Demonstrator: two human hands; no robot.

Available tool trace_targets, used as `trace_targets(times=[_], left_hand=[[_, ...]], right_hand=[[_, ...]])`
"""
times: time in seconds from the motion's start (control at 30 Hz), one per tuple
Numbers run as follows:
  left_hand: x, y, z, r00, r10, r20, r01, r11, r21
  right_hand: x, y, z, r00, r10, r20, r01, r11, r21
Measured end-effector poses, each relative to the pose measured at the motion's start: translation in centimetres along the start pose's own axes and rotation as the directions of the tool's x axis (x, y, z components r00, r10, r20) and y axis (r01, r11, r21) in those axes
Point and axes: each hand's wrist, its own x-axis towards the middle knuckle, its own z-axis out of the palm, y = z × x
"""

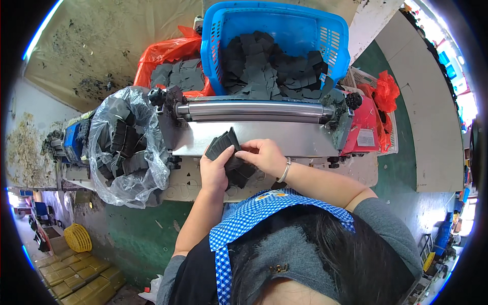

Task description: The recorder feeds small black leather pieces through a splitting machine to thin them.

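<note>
- My left hand [214,170] is closed around a fanned stack of dark grey pieces [219,146], thumb over the near face; the fingers behind it are largely hidden
- My right hand [265,156] is narrow, thumb and fingertips closed at the right edge of the same stack
- Stack located in front of my body, just short of the roller machine's metal plate [284,137] as viewed from above
- Handling, in my judgement: light, thin and flexible, matt and unlikely to slip, though single pieces may cling or tear at a corner; best held at the base, with the edges lifted one by one
- Pose: left forearm rises steeply from below, right forearm crosses in from the right, a bracelet [285,170] on its wrist; both wrists slightly bent, the hands meeting
- More dark pieces [240,176] show beneath the hands; whether held or lying loose, I cannot tell
- Beyond the plate, a steel roller [256,111], then a blue basket [279,6] of similar pieces
- To the left on the tabletop [351,174], a clear bag [108,185] holding more
</note>
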Motion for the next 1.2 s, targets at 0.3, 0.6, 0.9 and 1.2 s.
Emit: trace_targets(times=[0.3,0.6,0.9,1.2], left_hand=[[-0.4,-0.6,0.1,0.997,0.080,0.007,-0.079,0.973,0.215],[0.3,0.3,-0.9,0.989,0.130,-0.077,-0.108,0.964,0.244],[0.5,0.0,0.3,0.996,0.078,-0.032,-0.072,0.985,0.156],[0.3,-0.2,1.1,0.996,0.082,-0.032,-0.077,0.985,0.153]], right_hand=[[0.0,-0.2,-0.1,0.998,-0.048,-0.032,0.042,0.984,-0.171],[2.9,1.5,-4.8,0.833,0.529,-0.164,-0.332,0.714,0.617],[1.1,0.0,-2.7,0.927,0.375,0.015,-0.363,0.887,0.286],[-0.5,-1.7,-0.6,0.941,-0.317,-0.122,0.273,0.919,-0.283]])
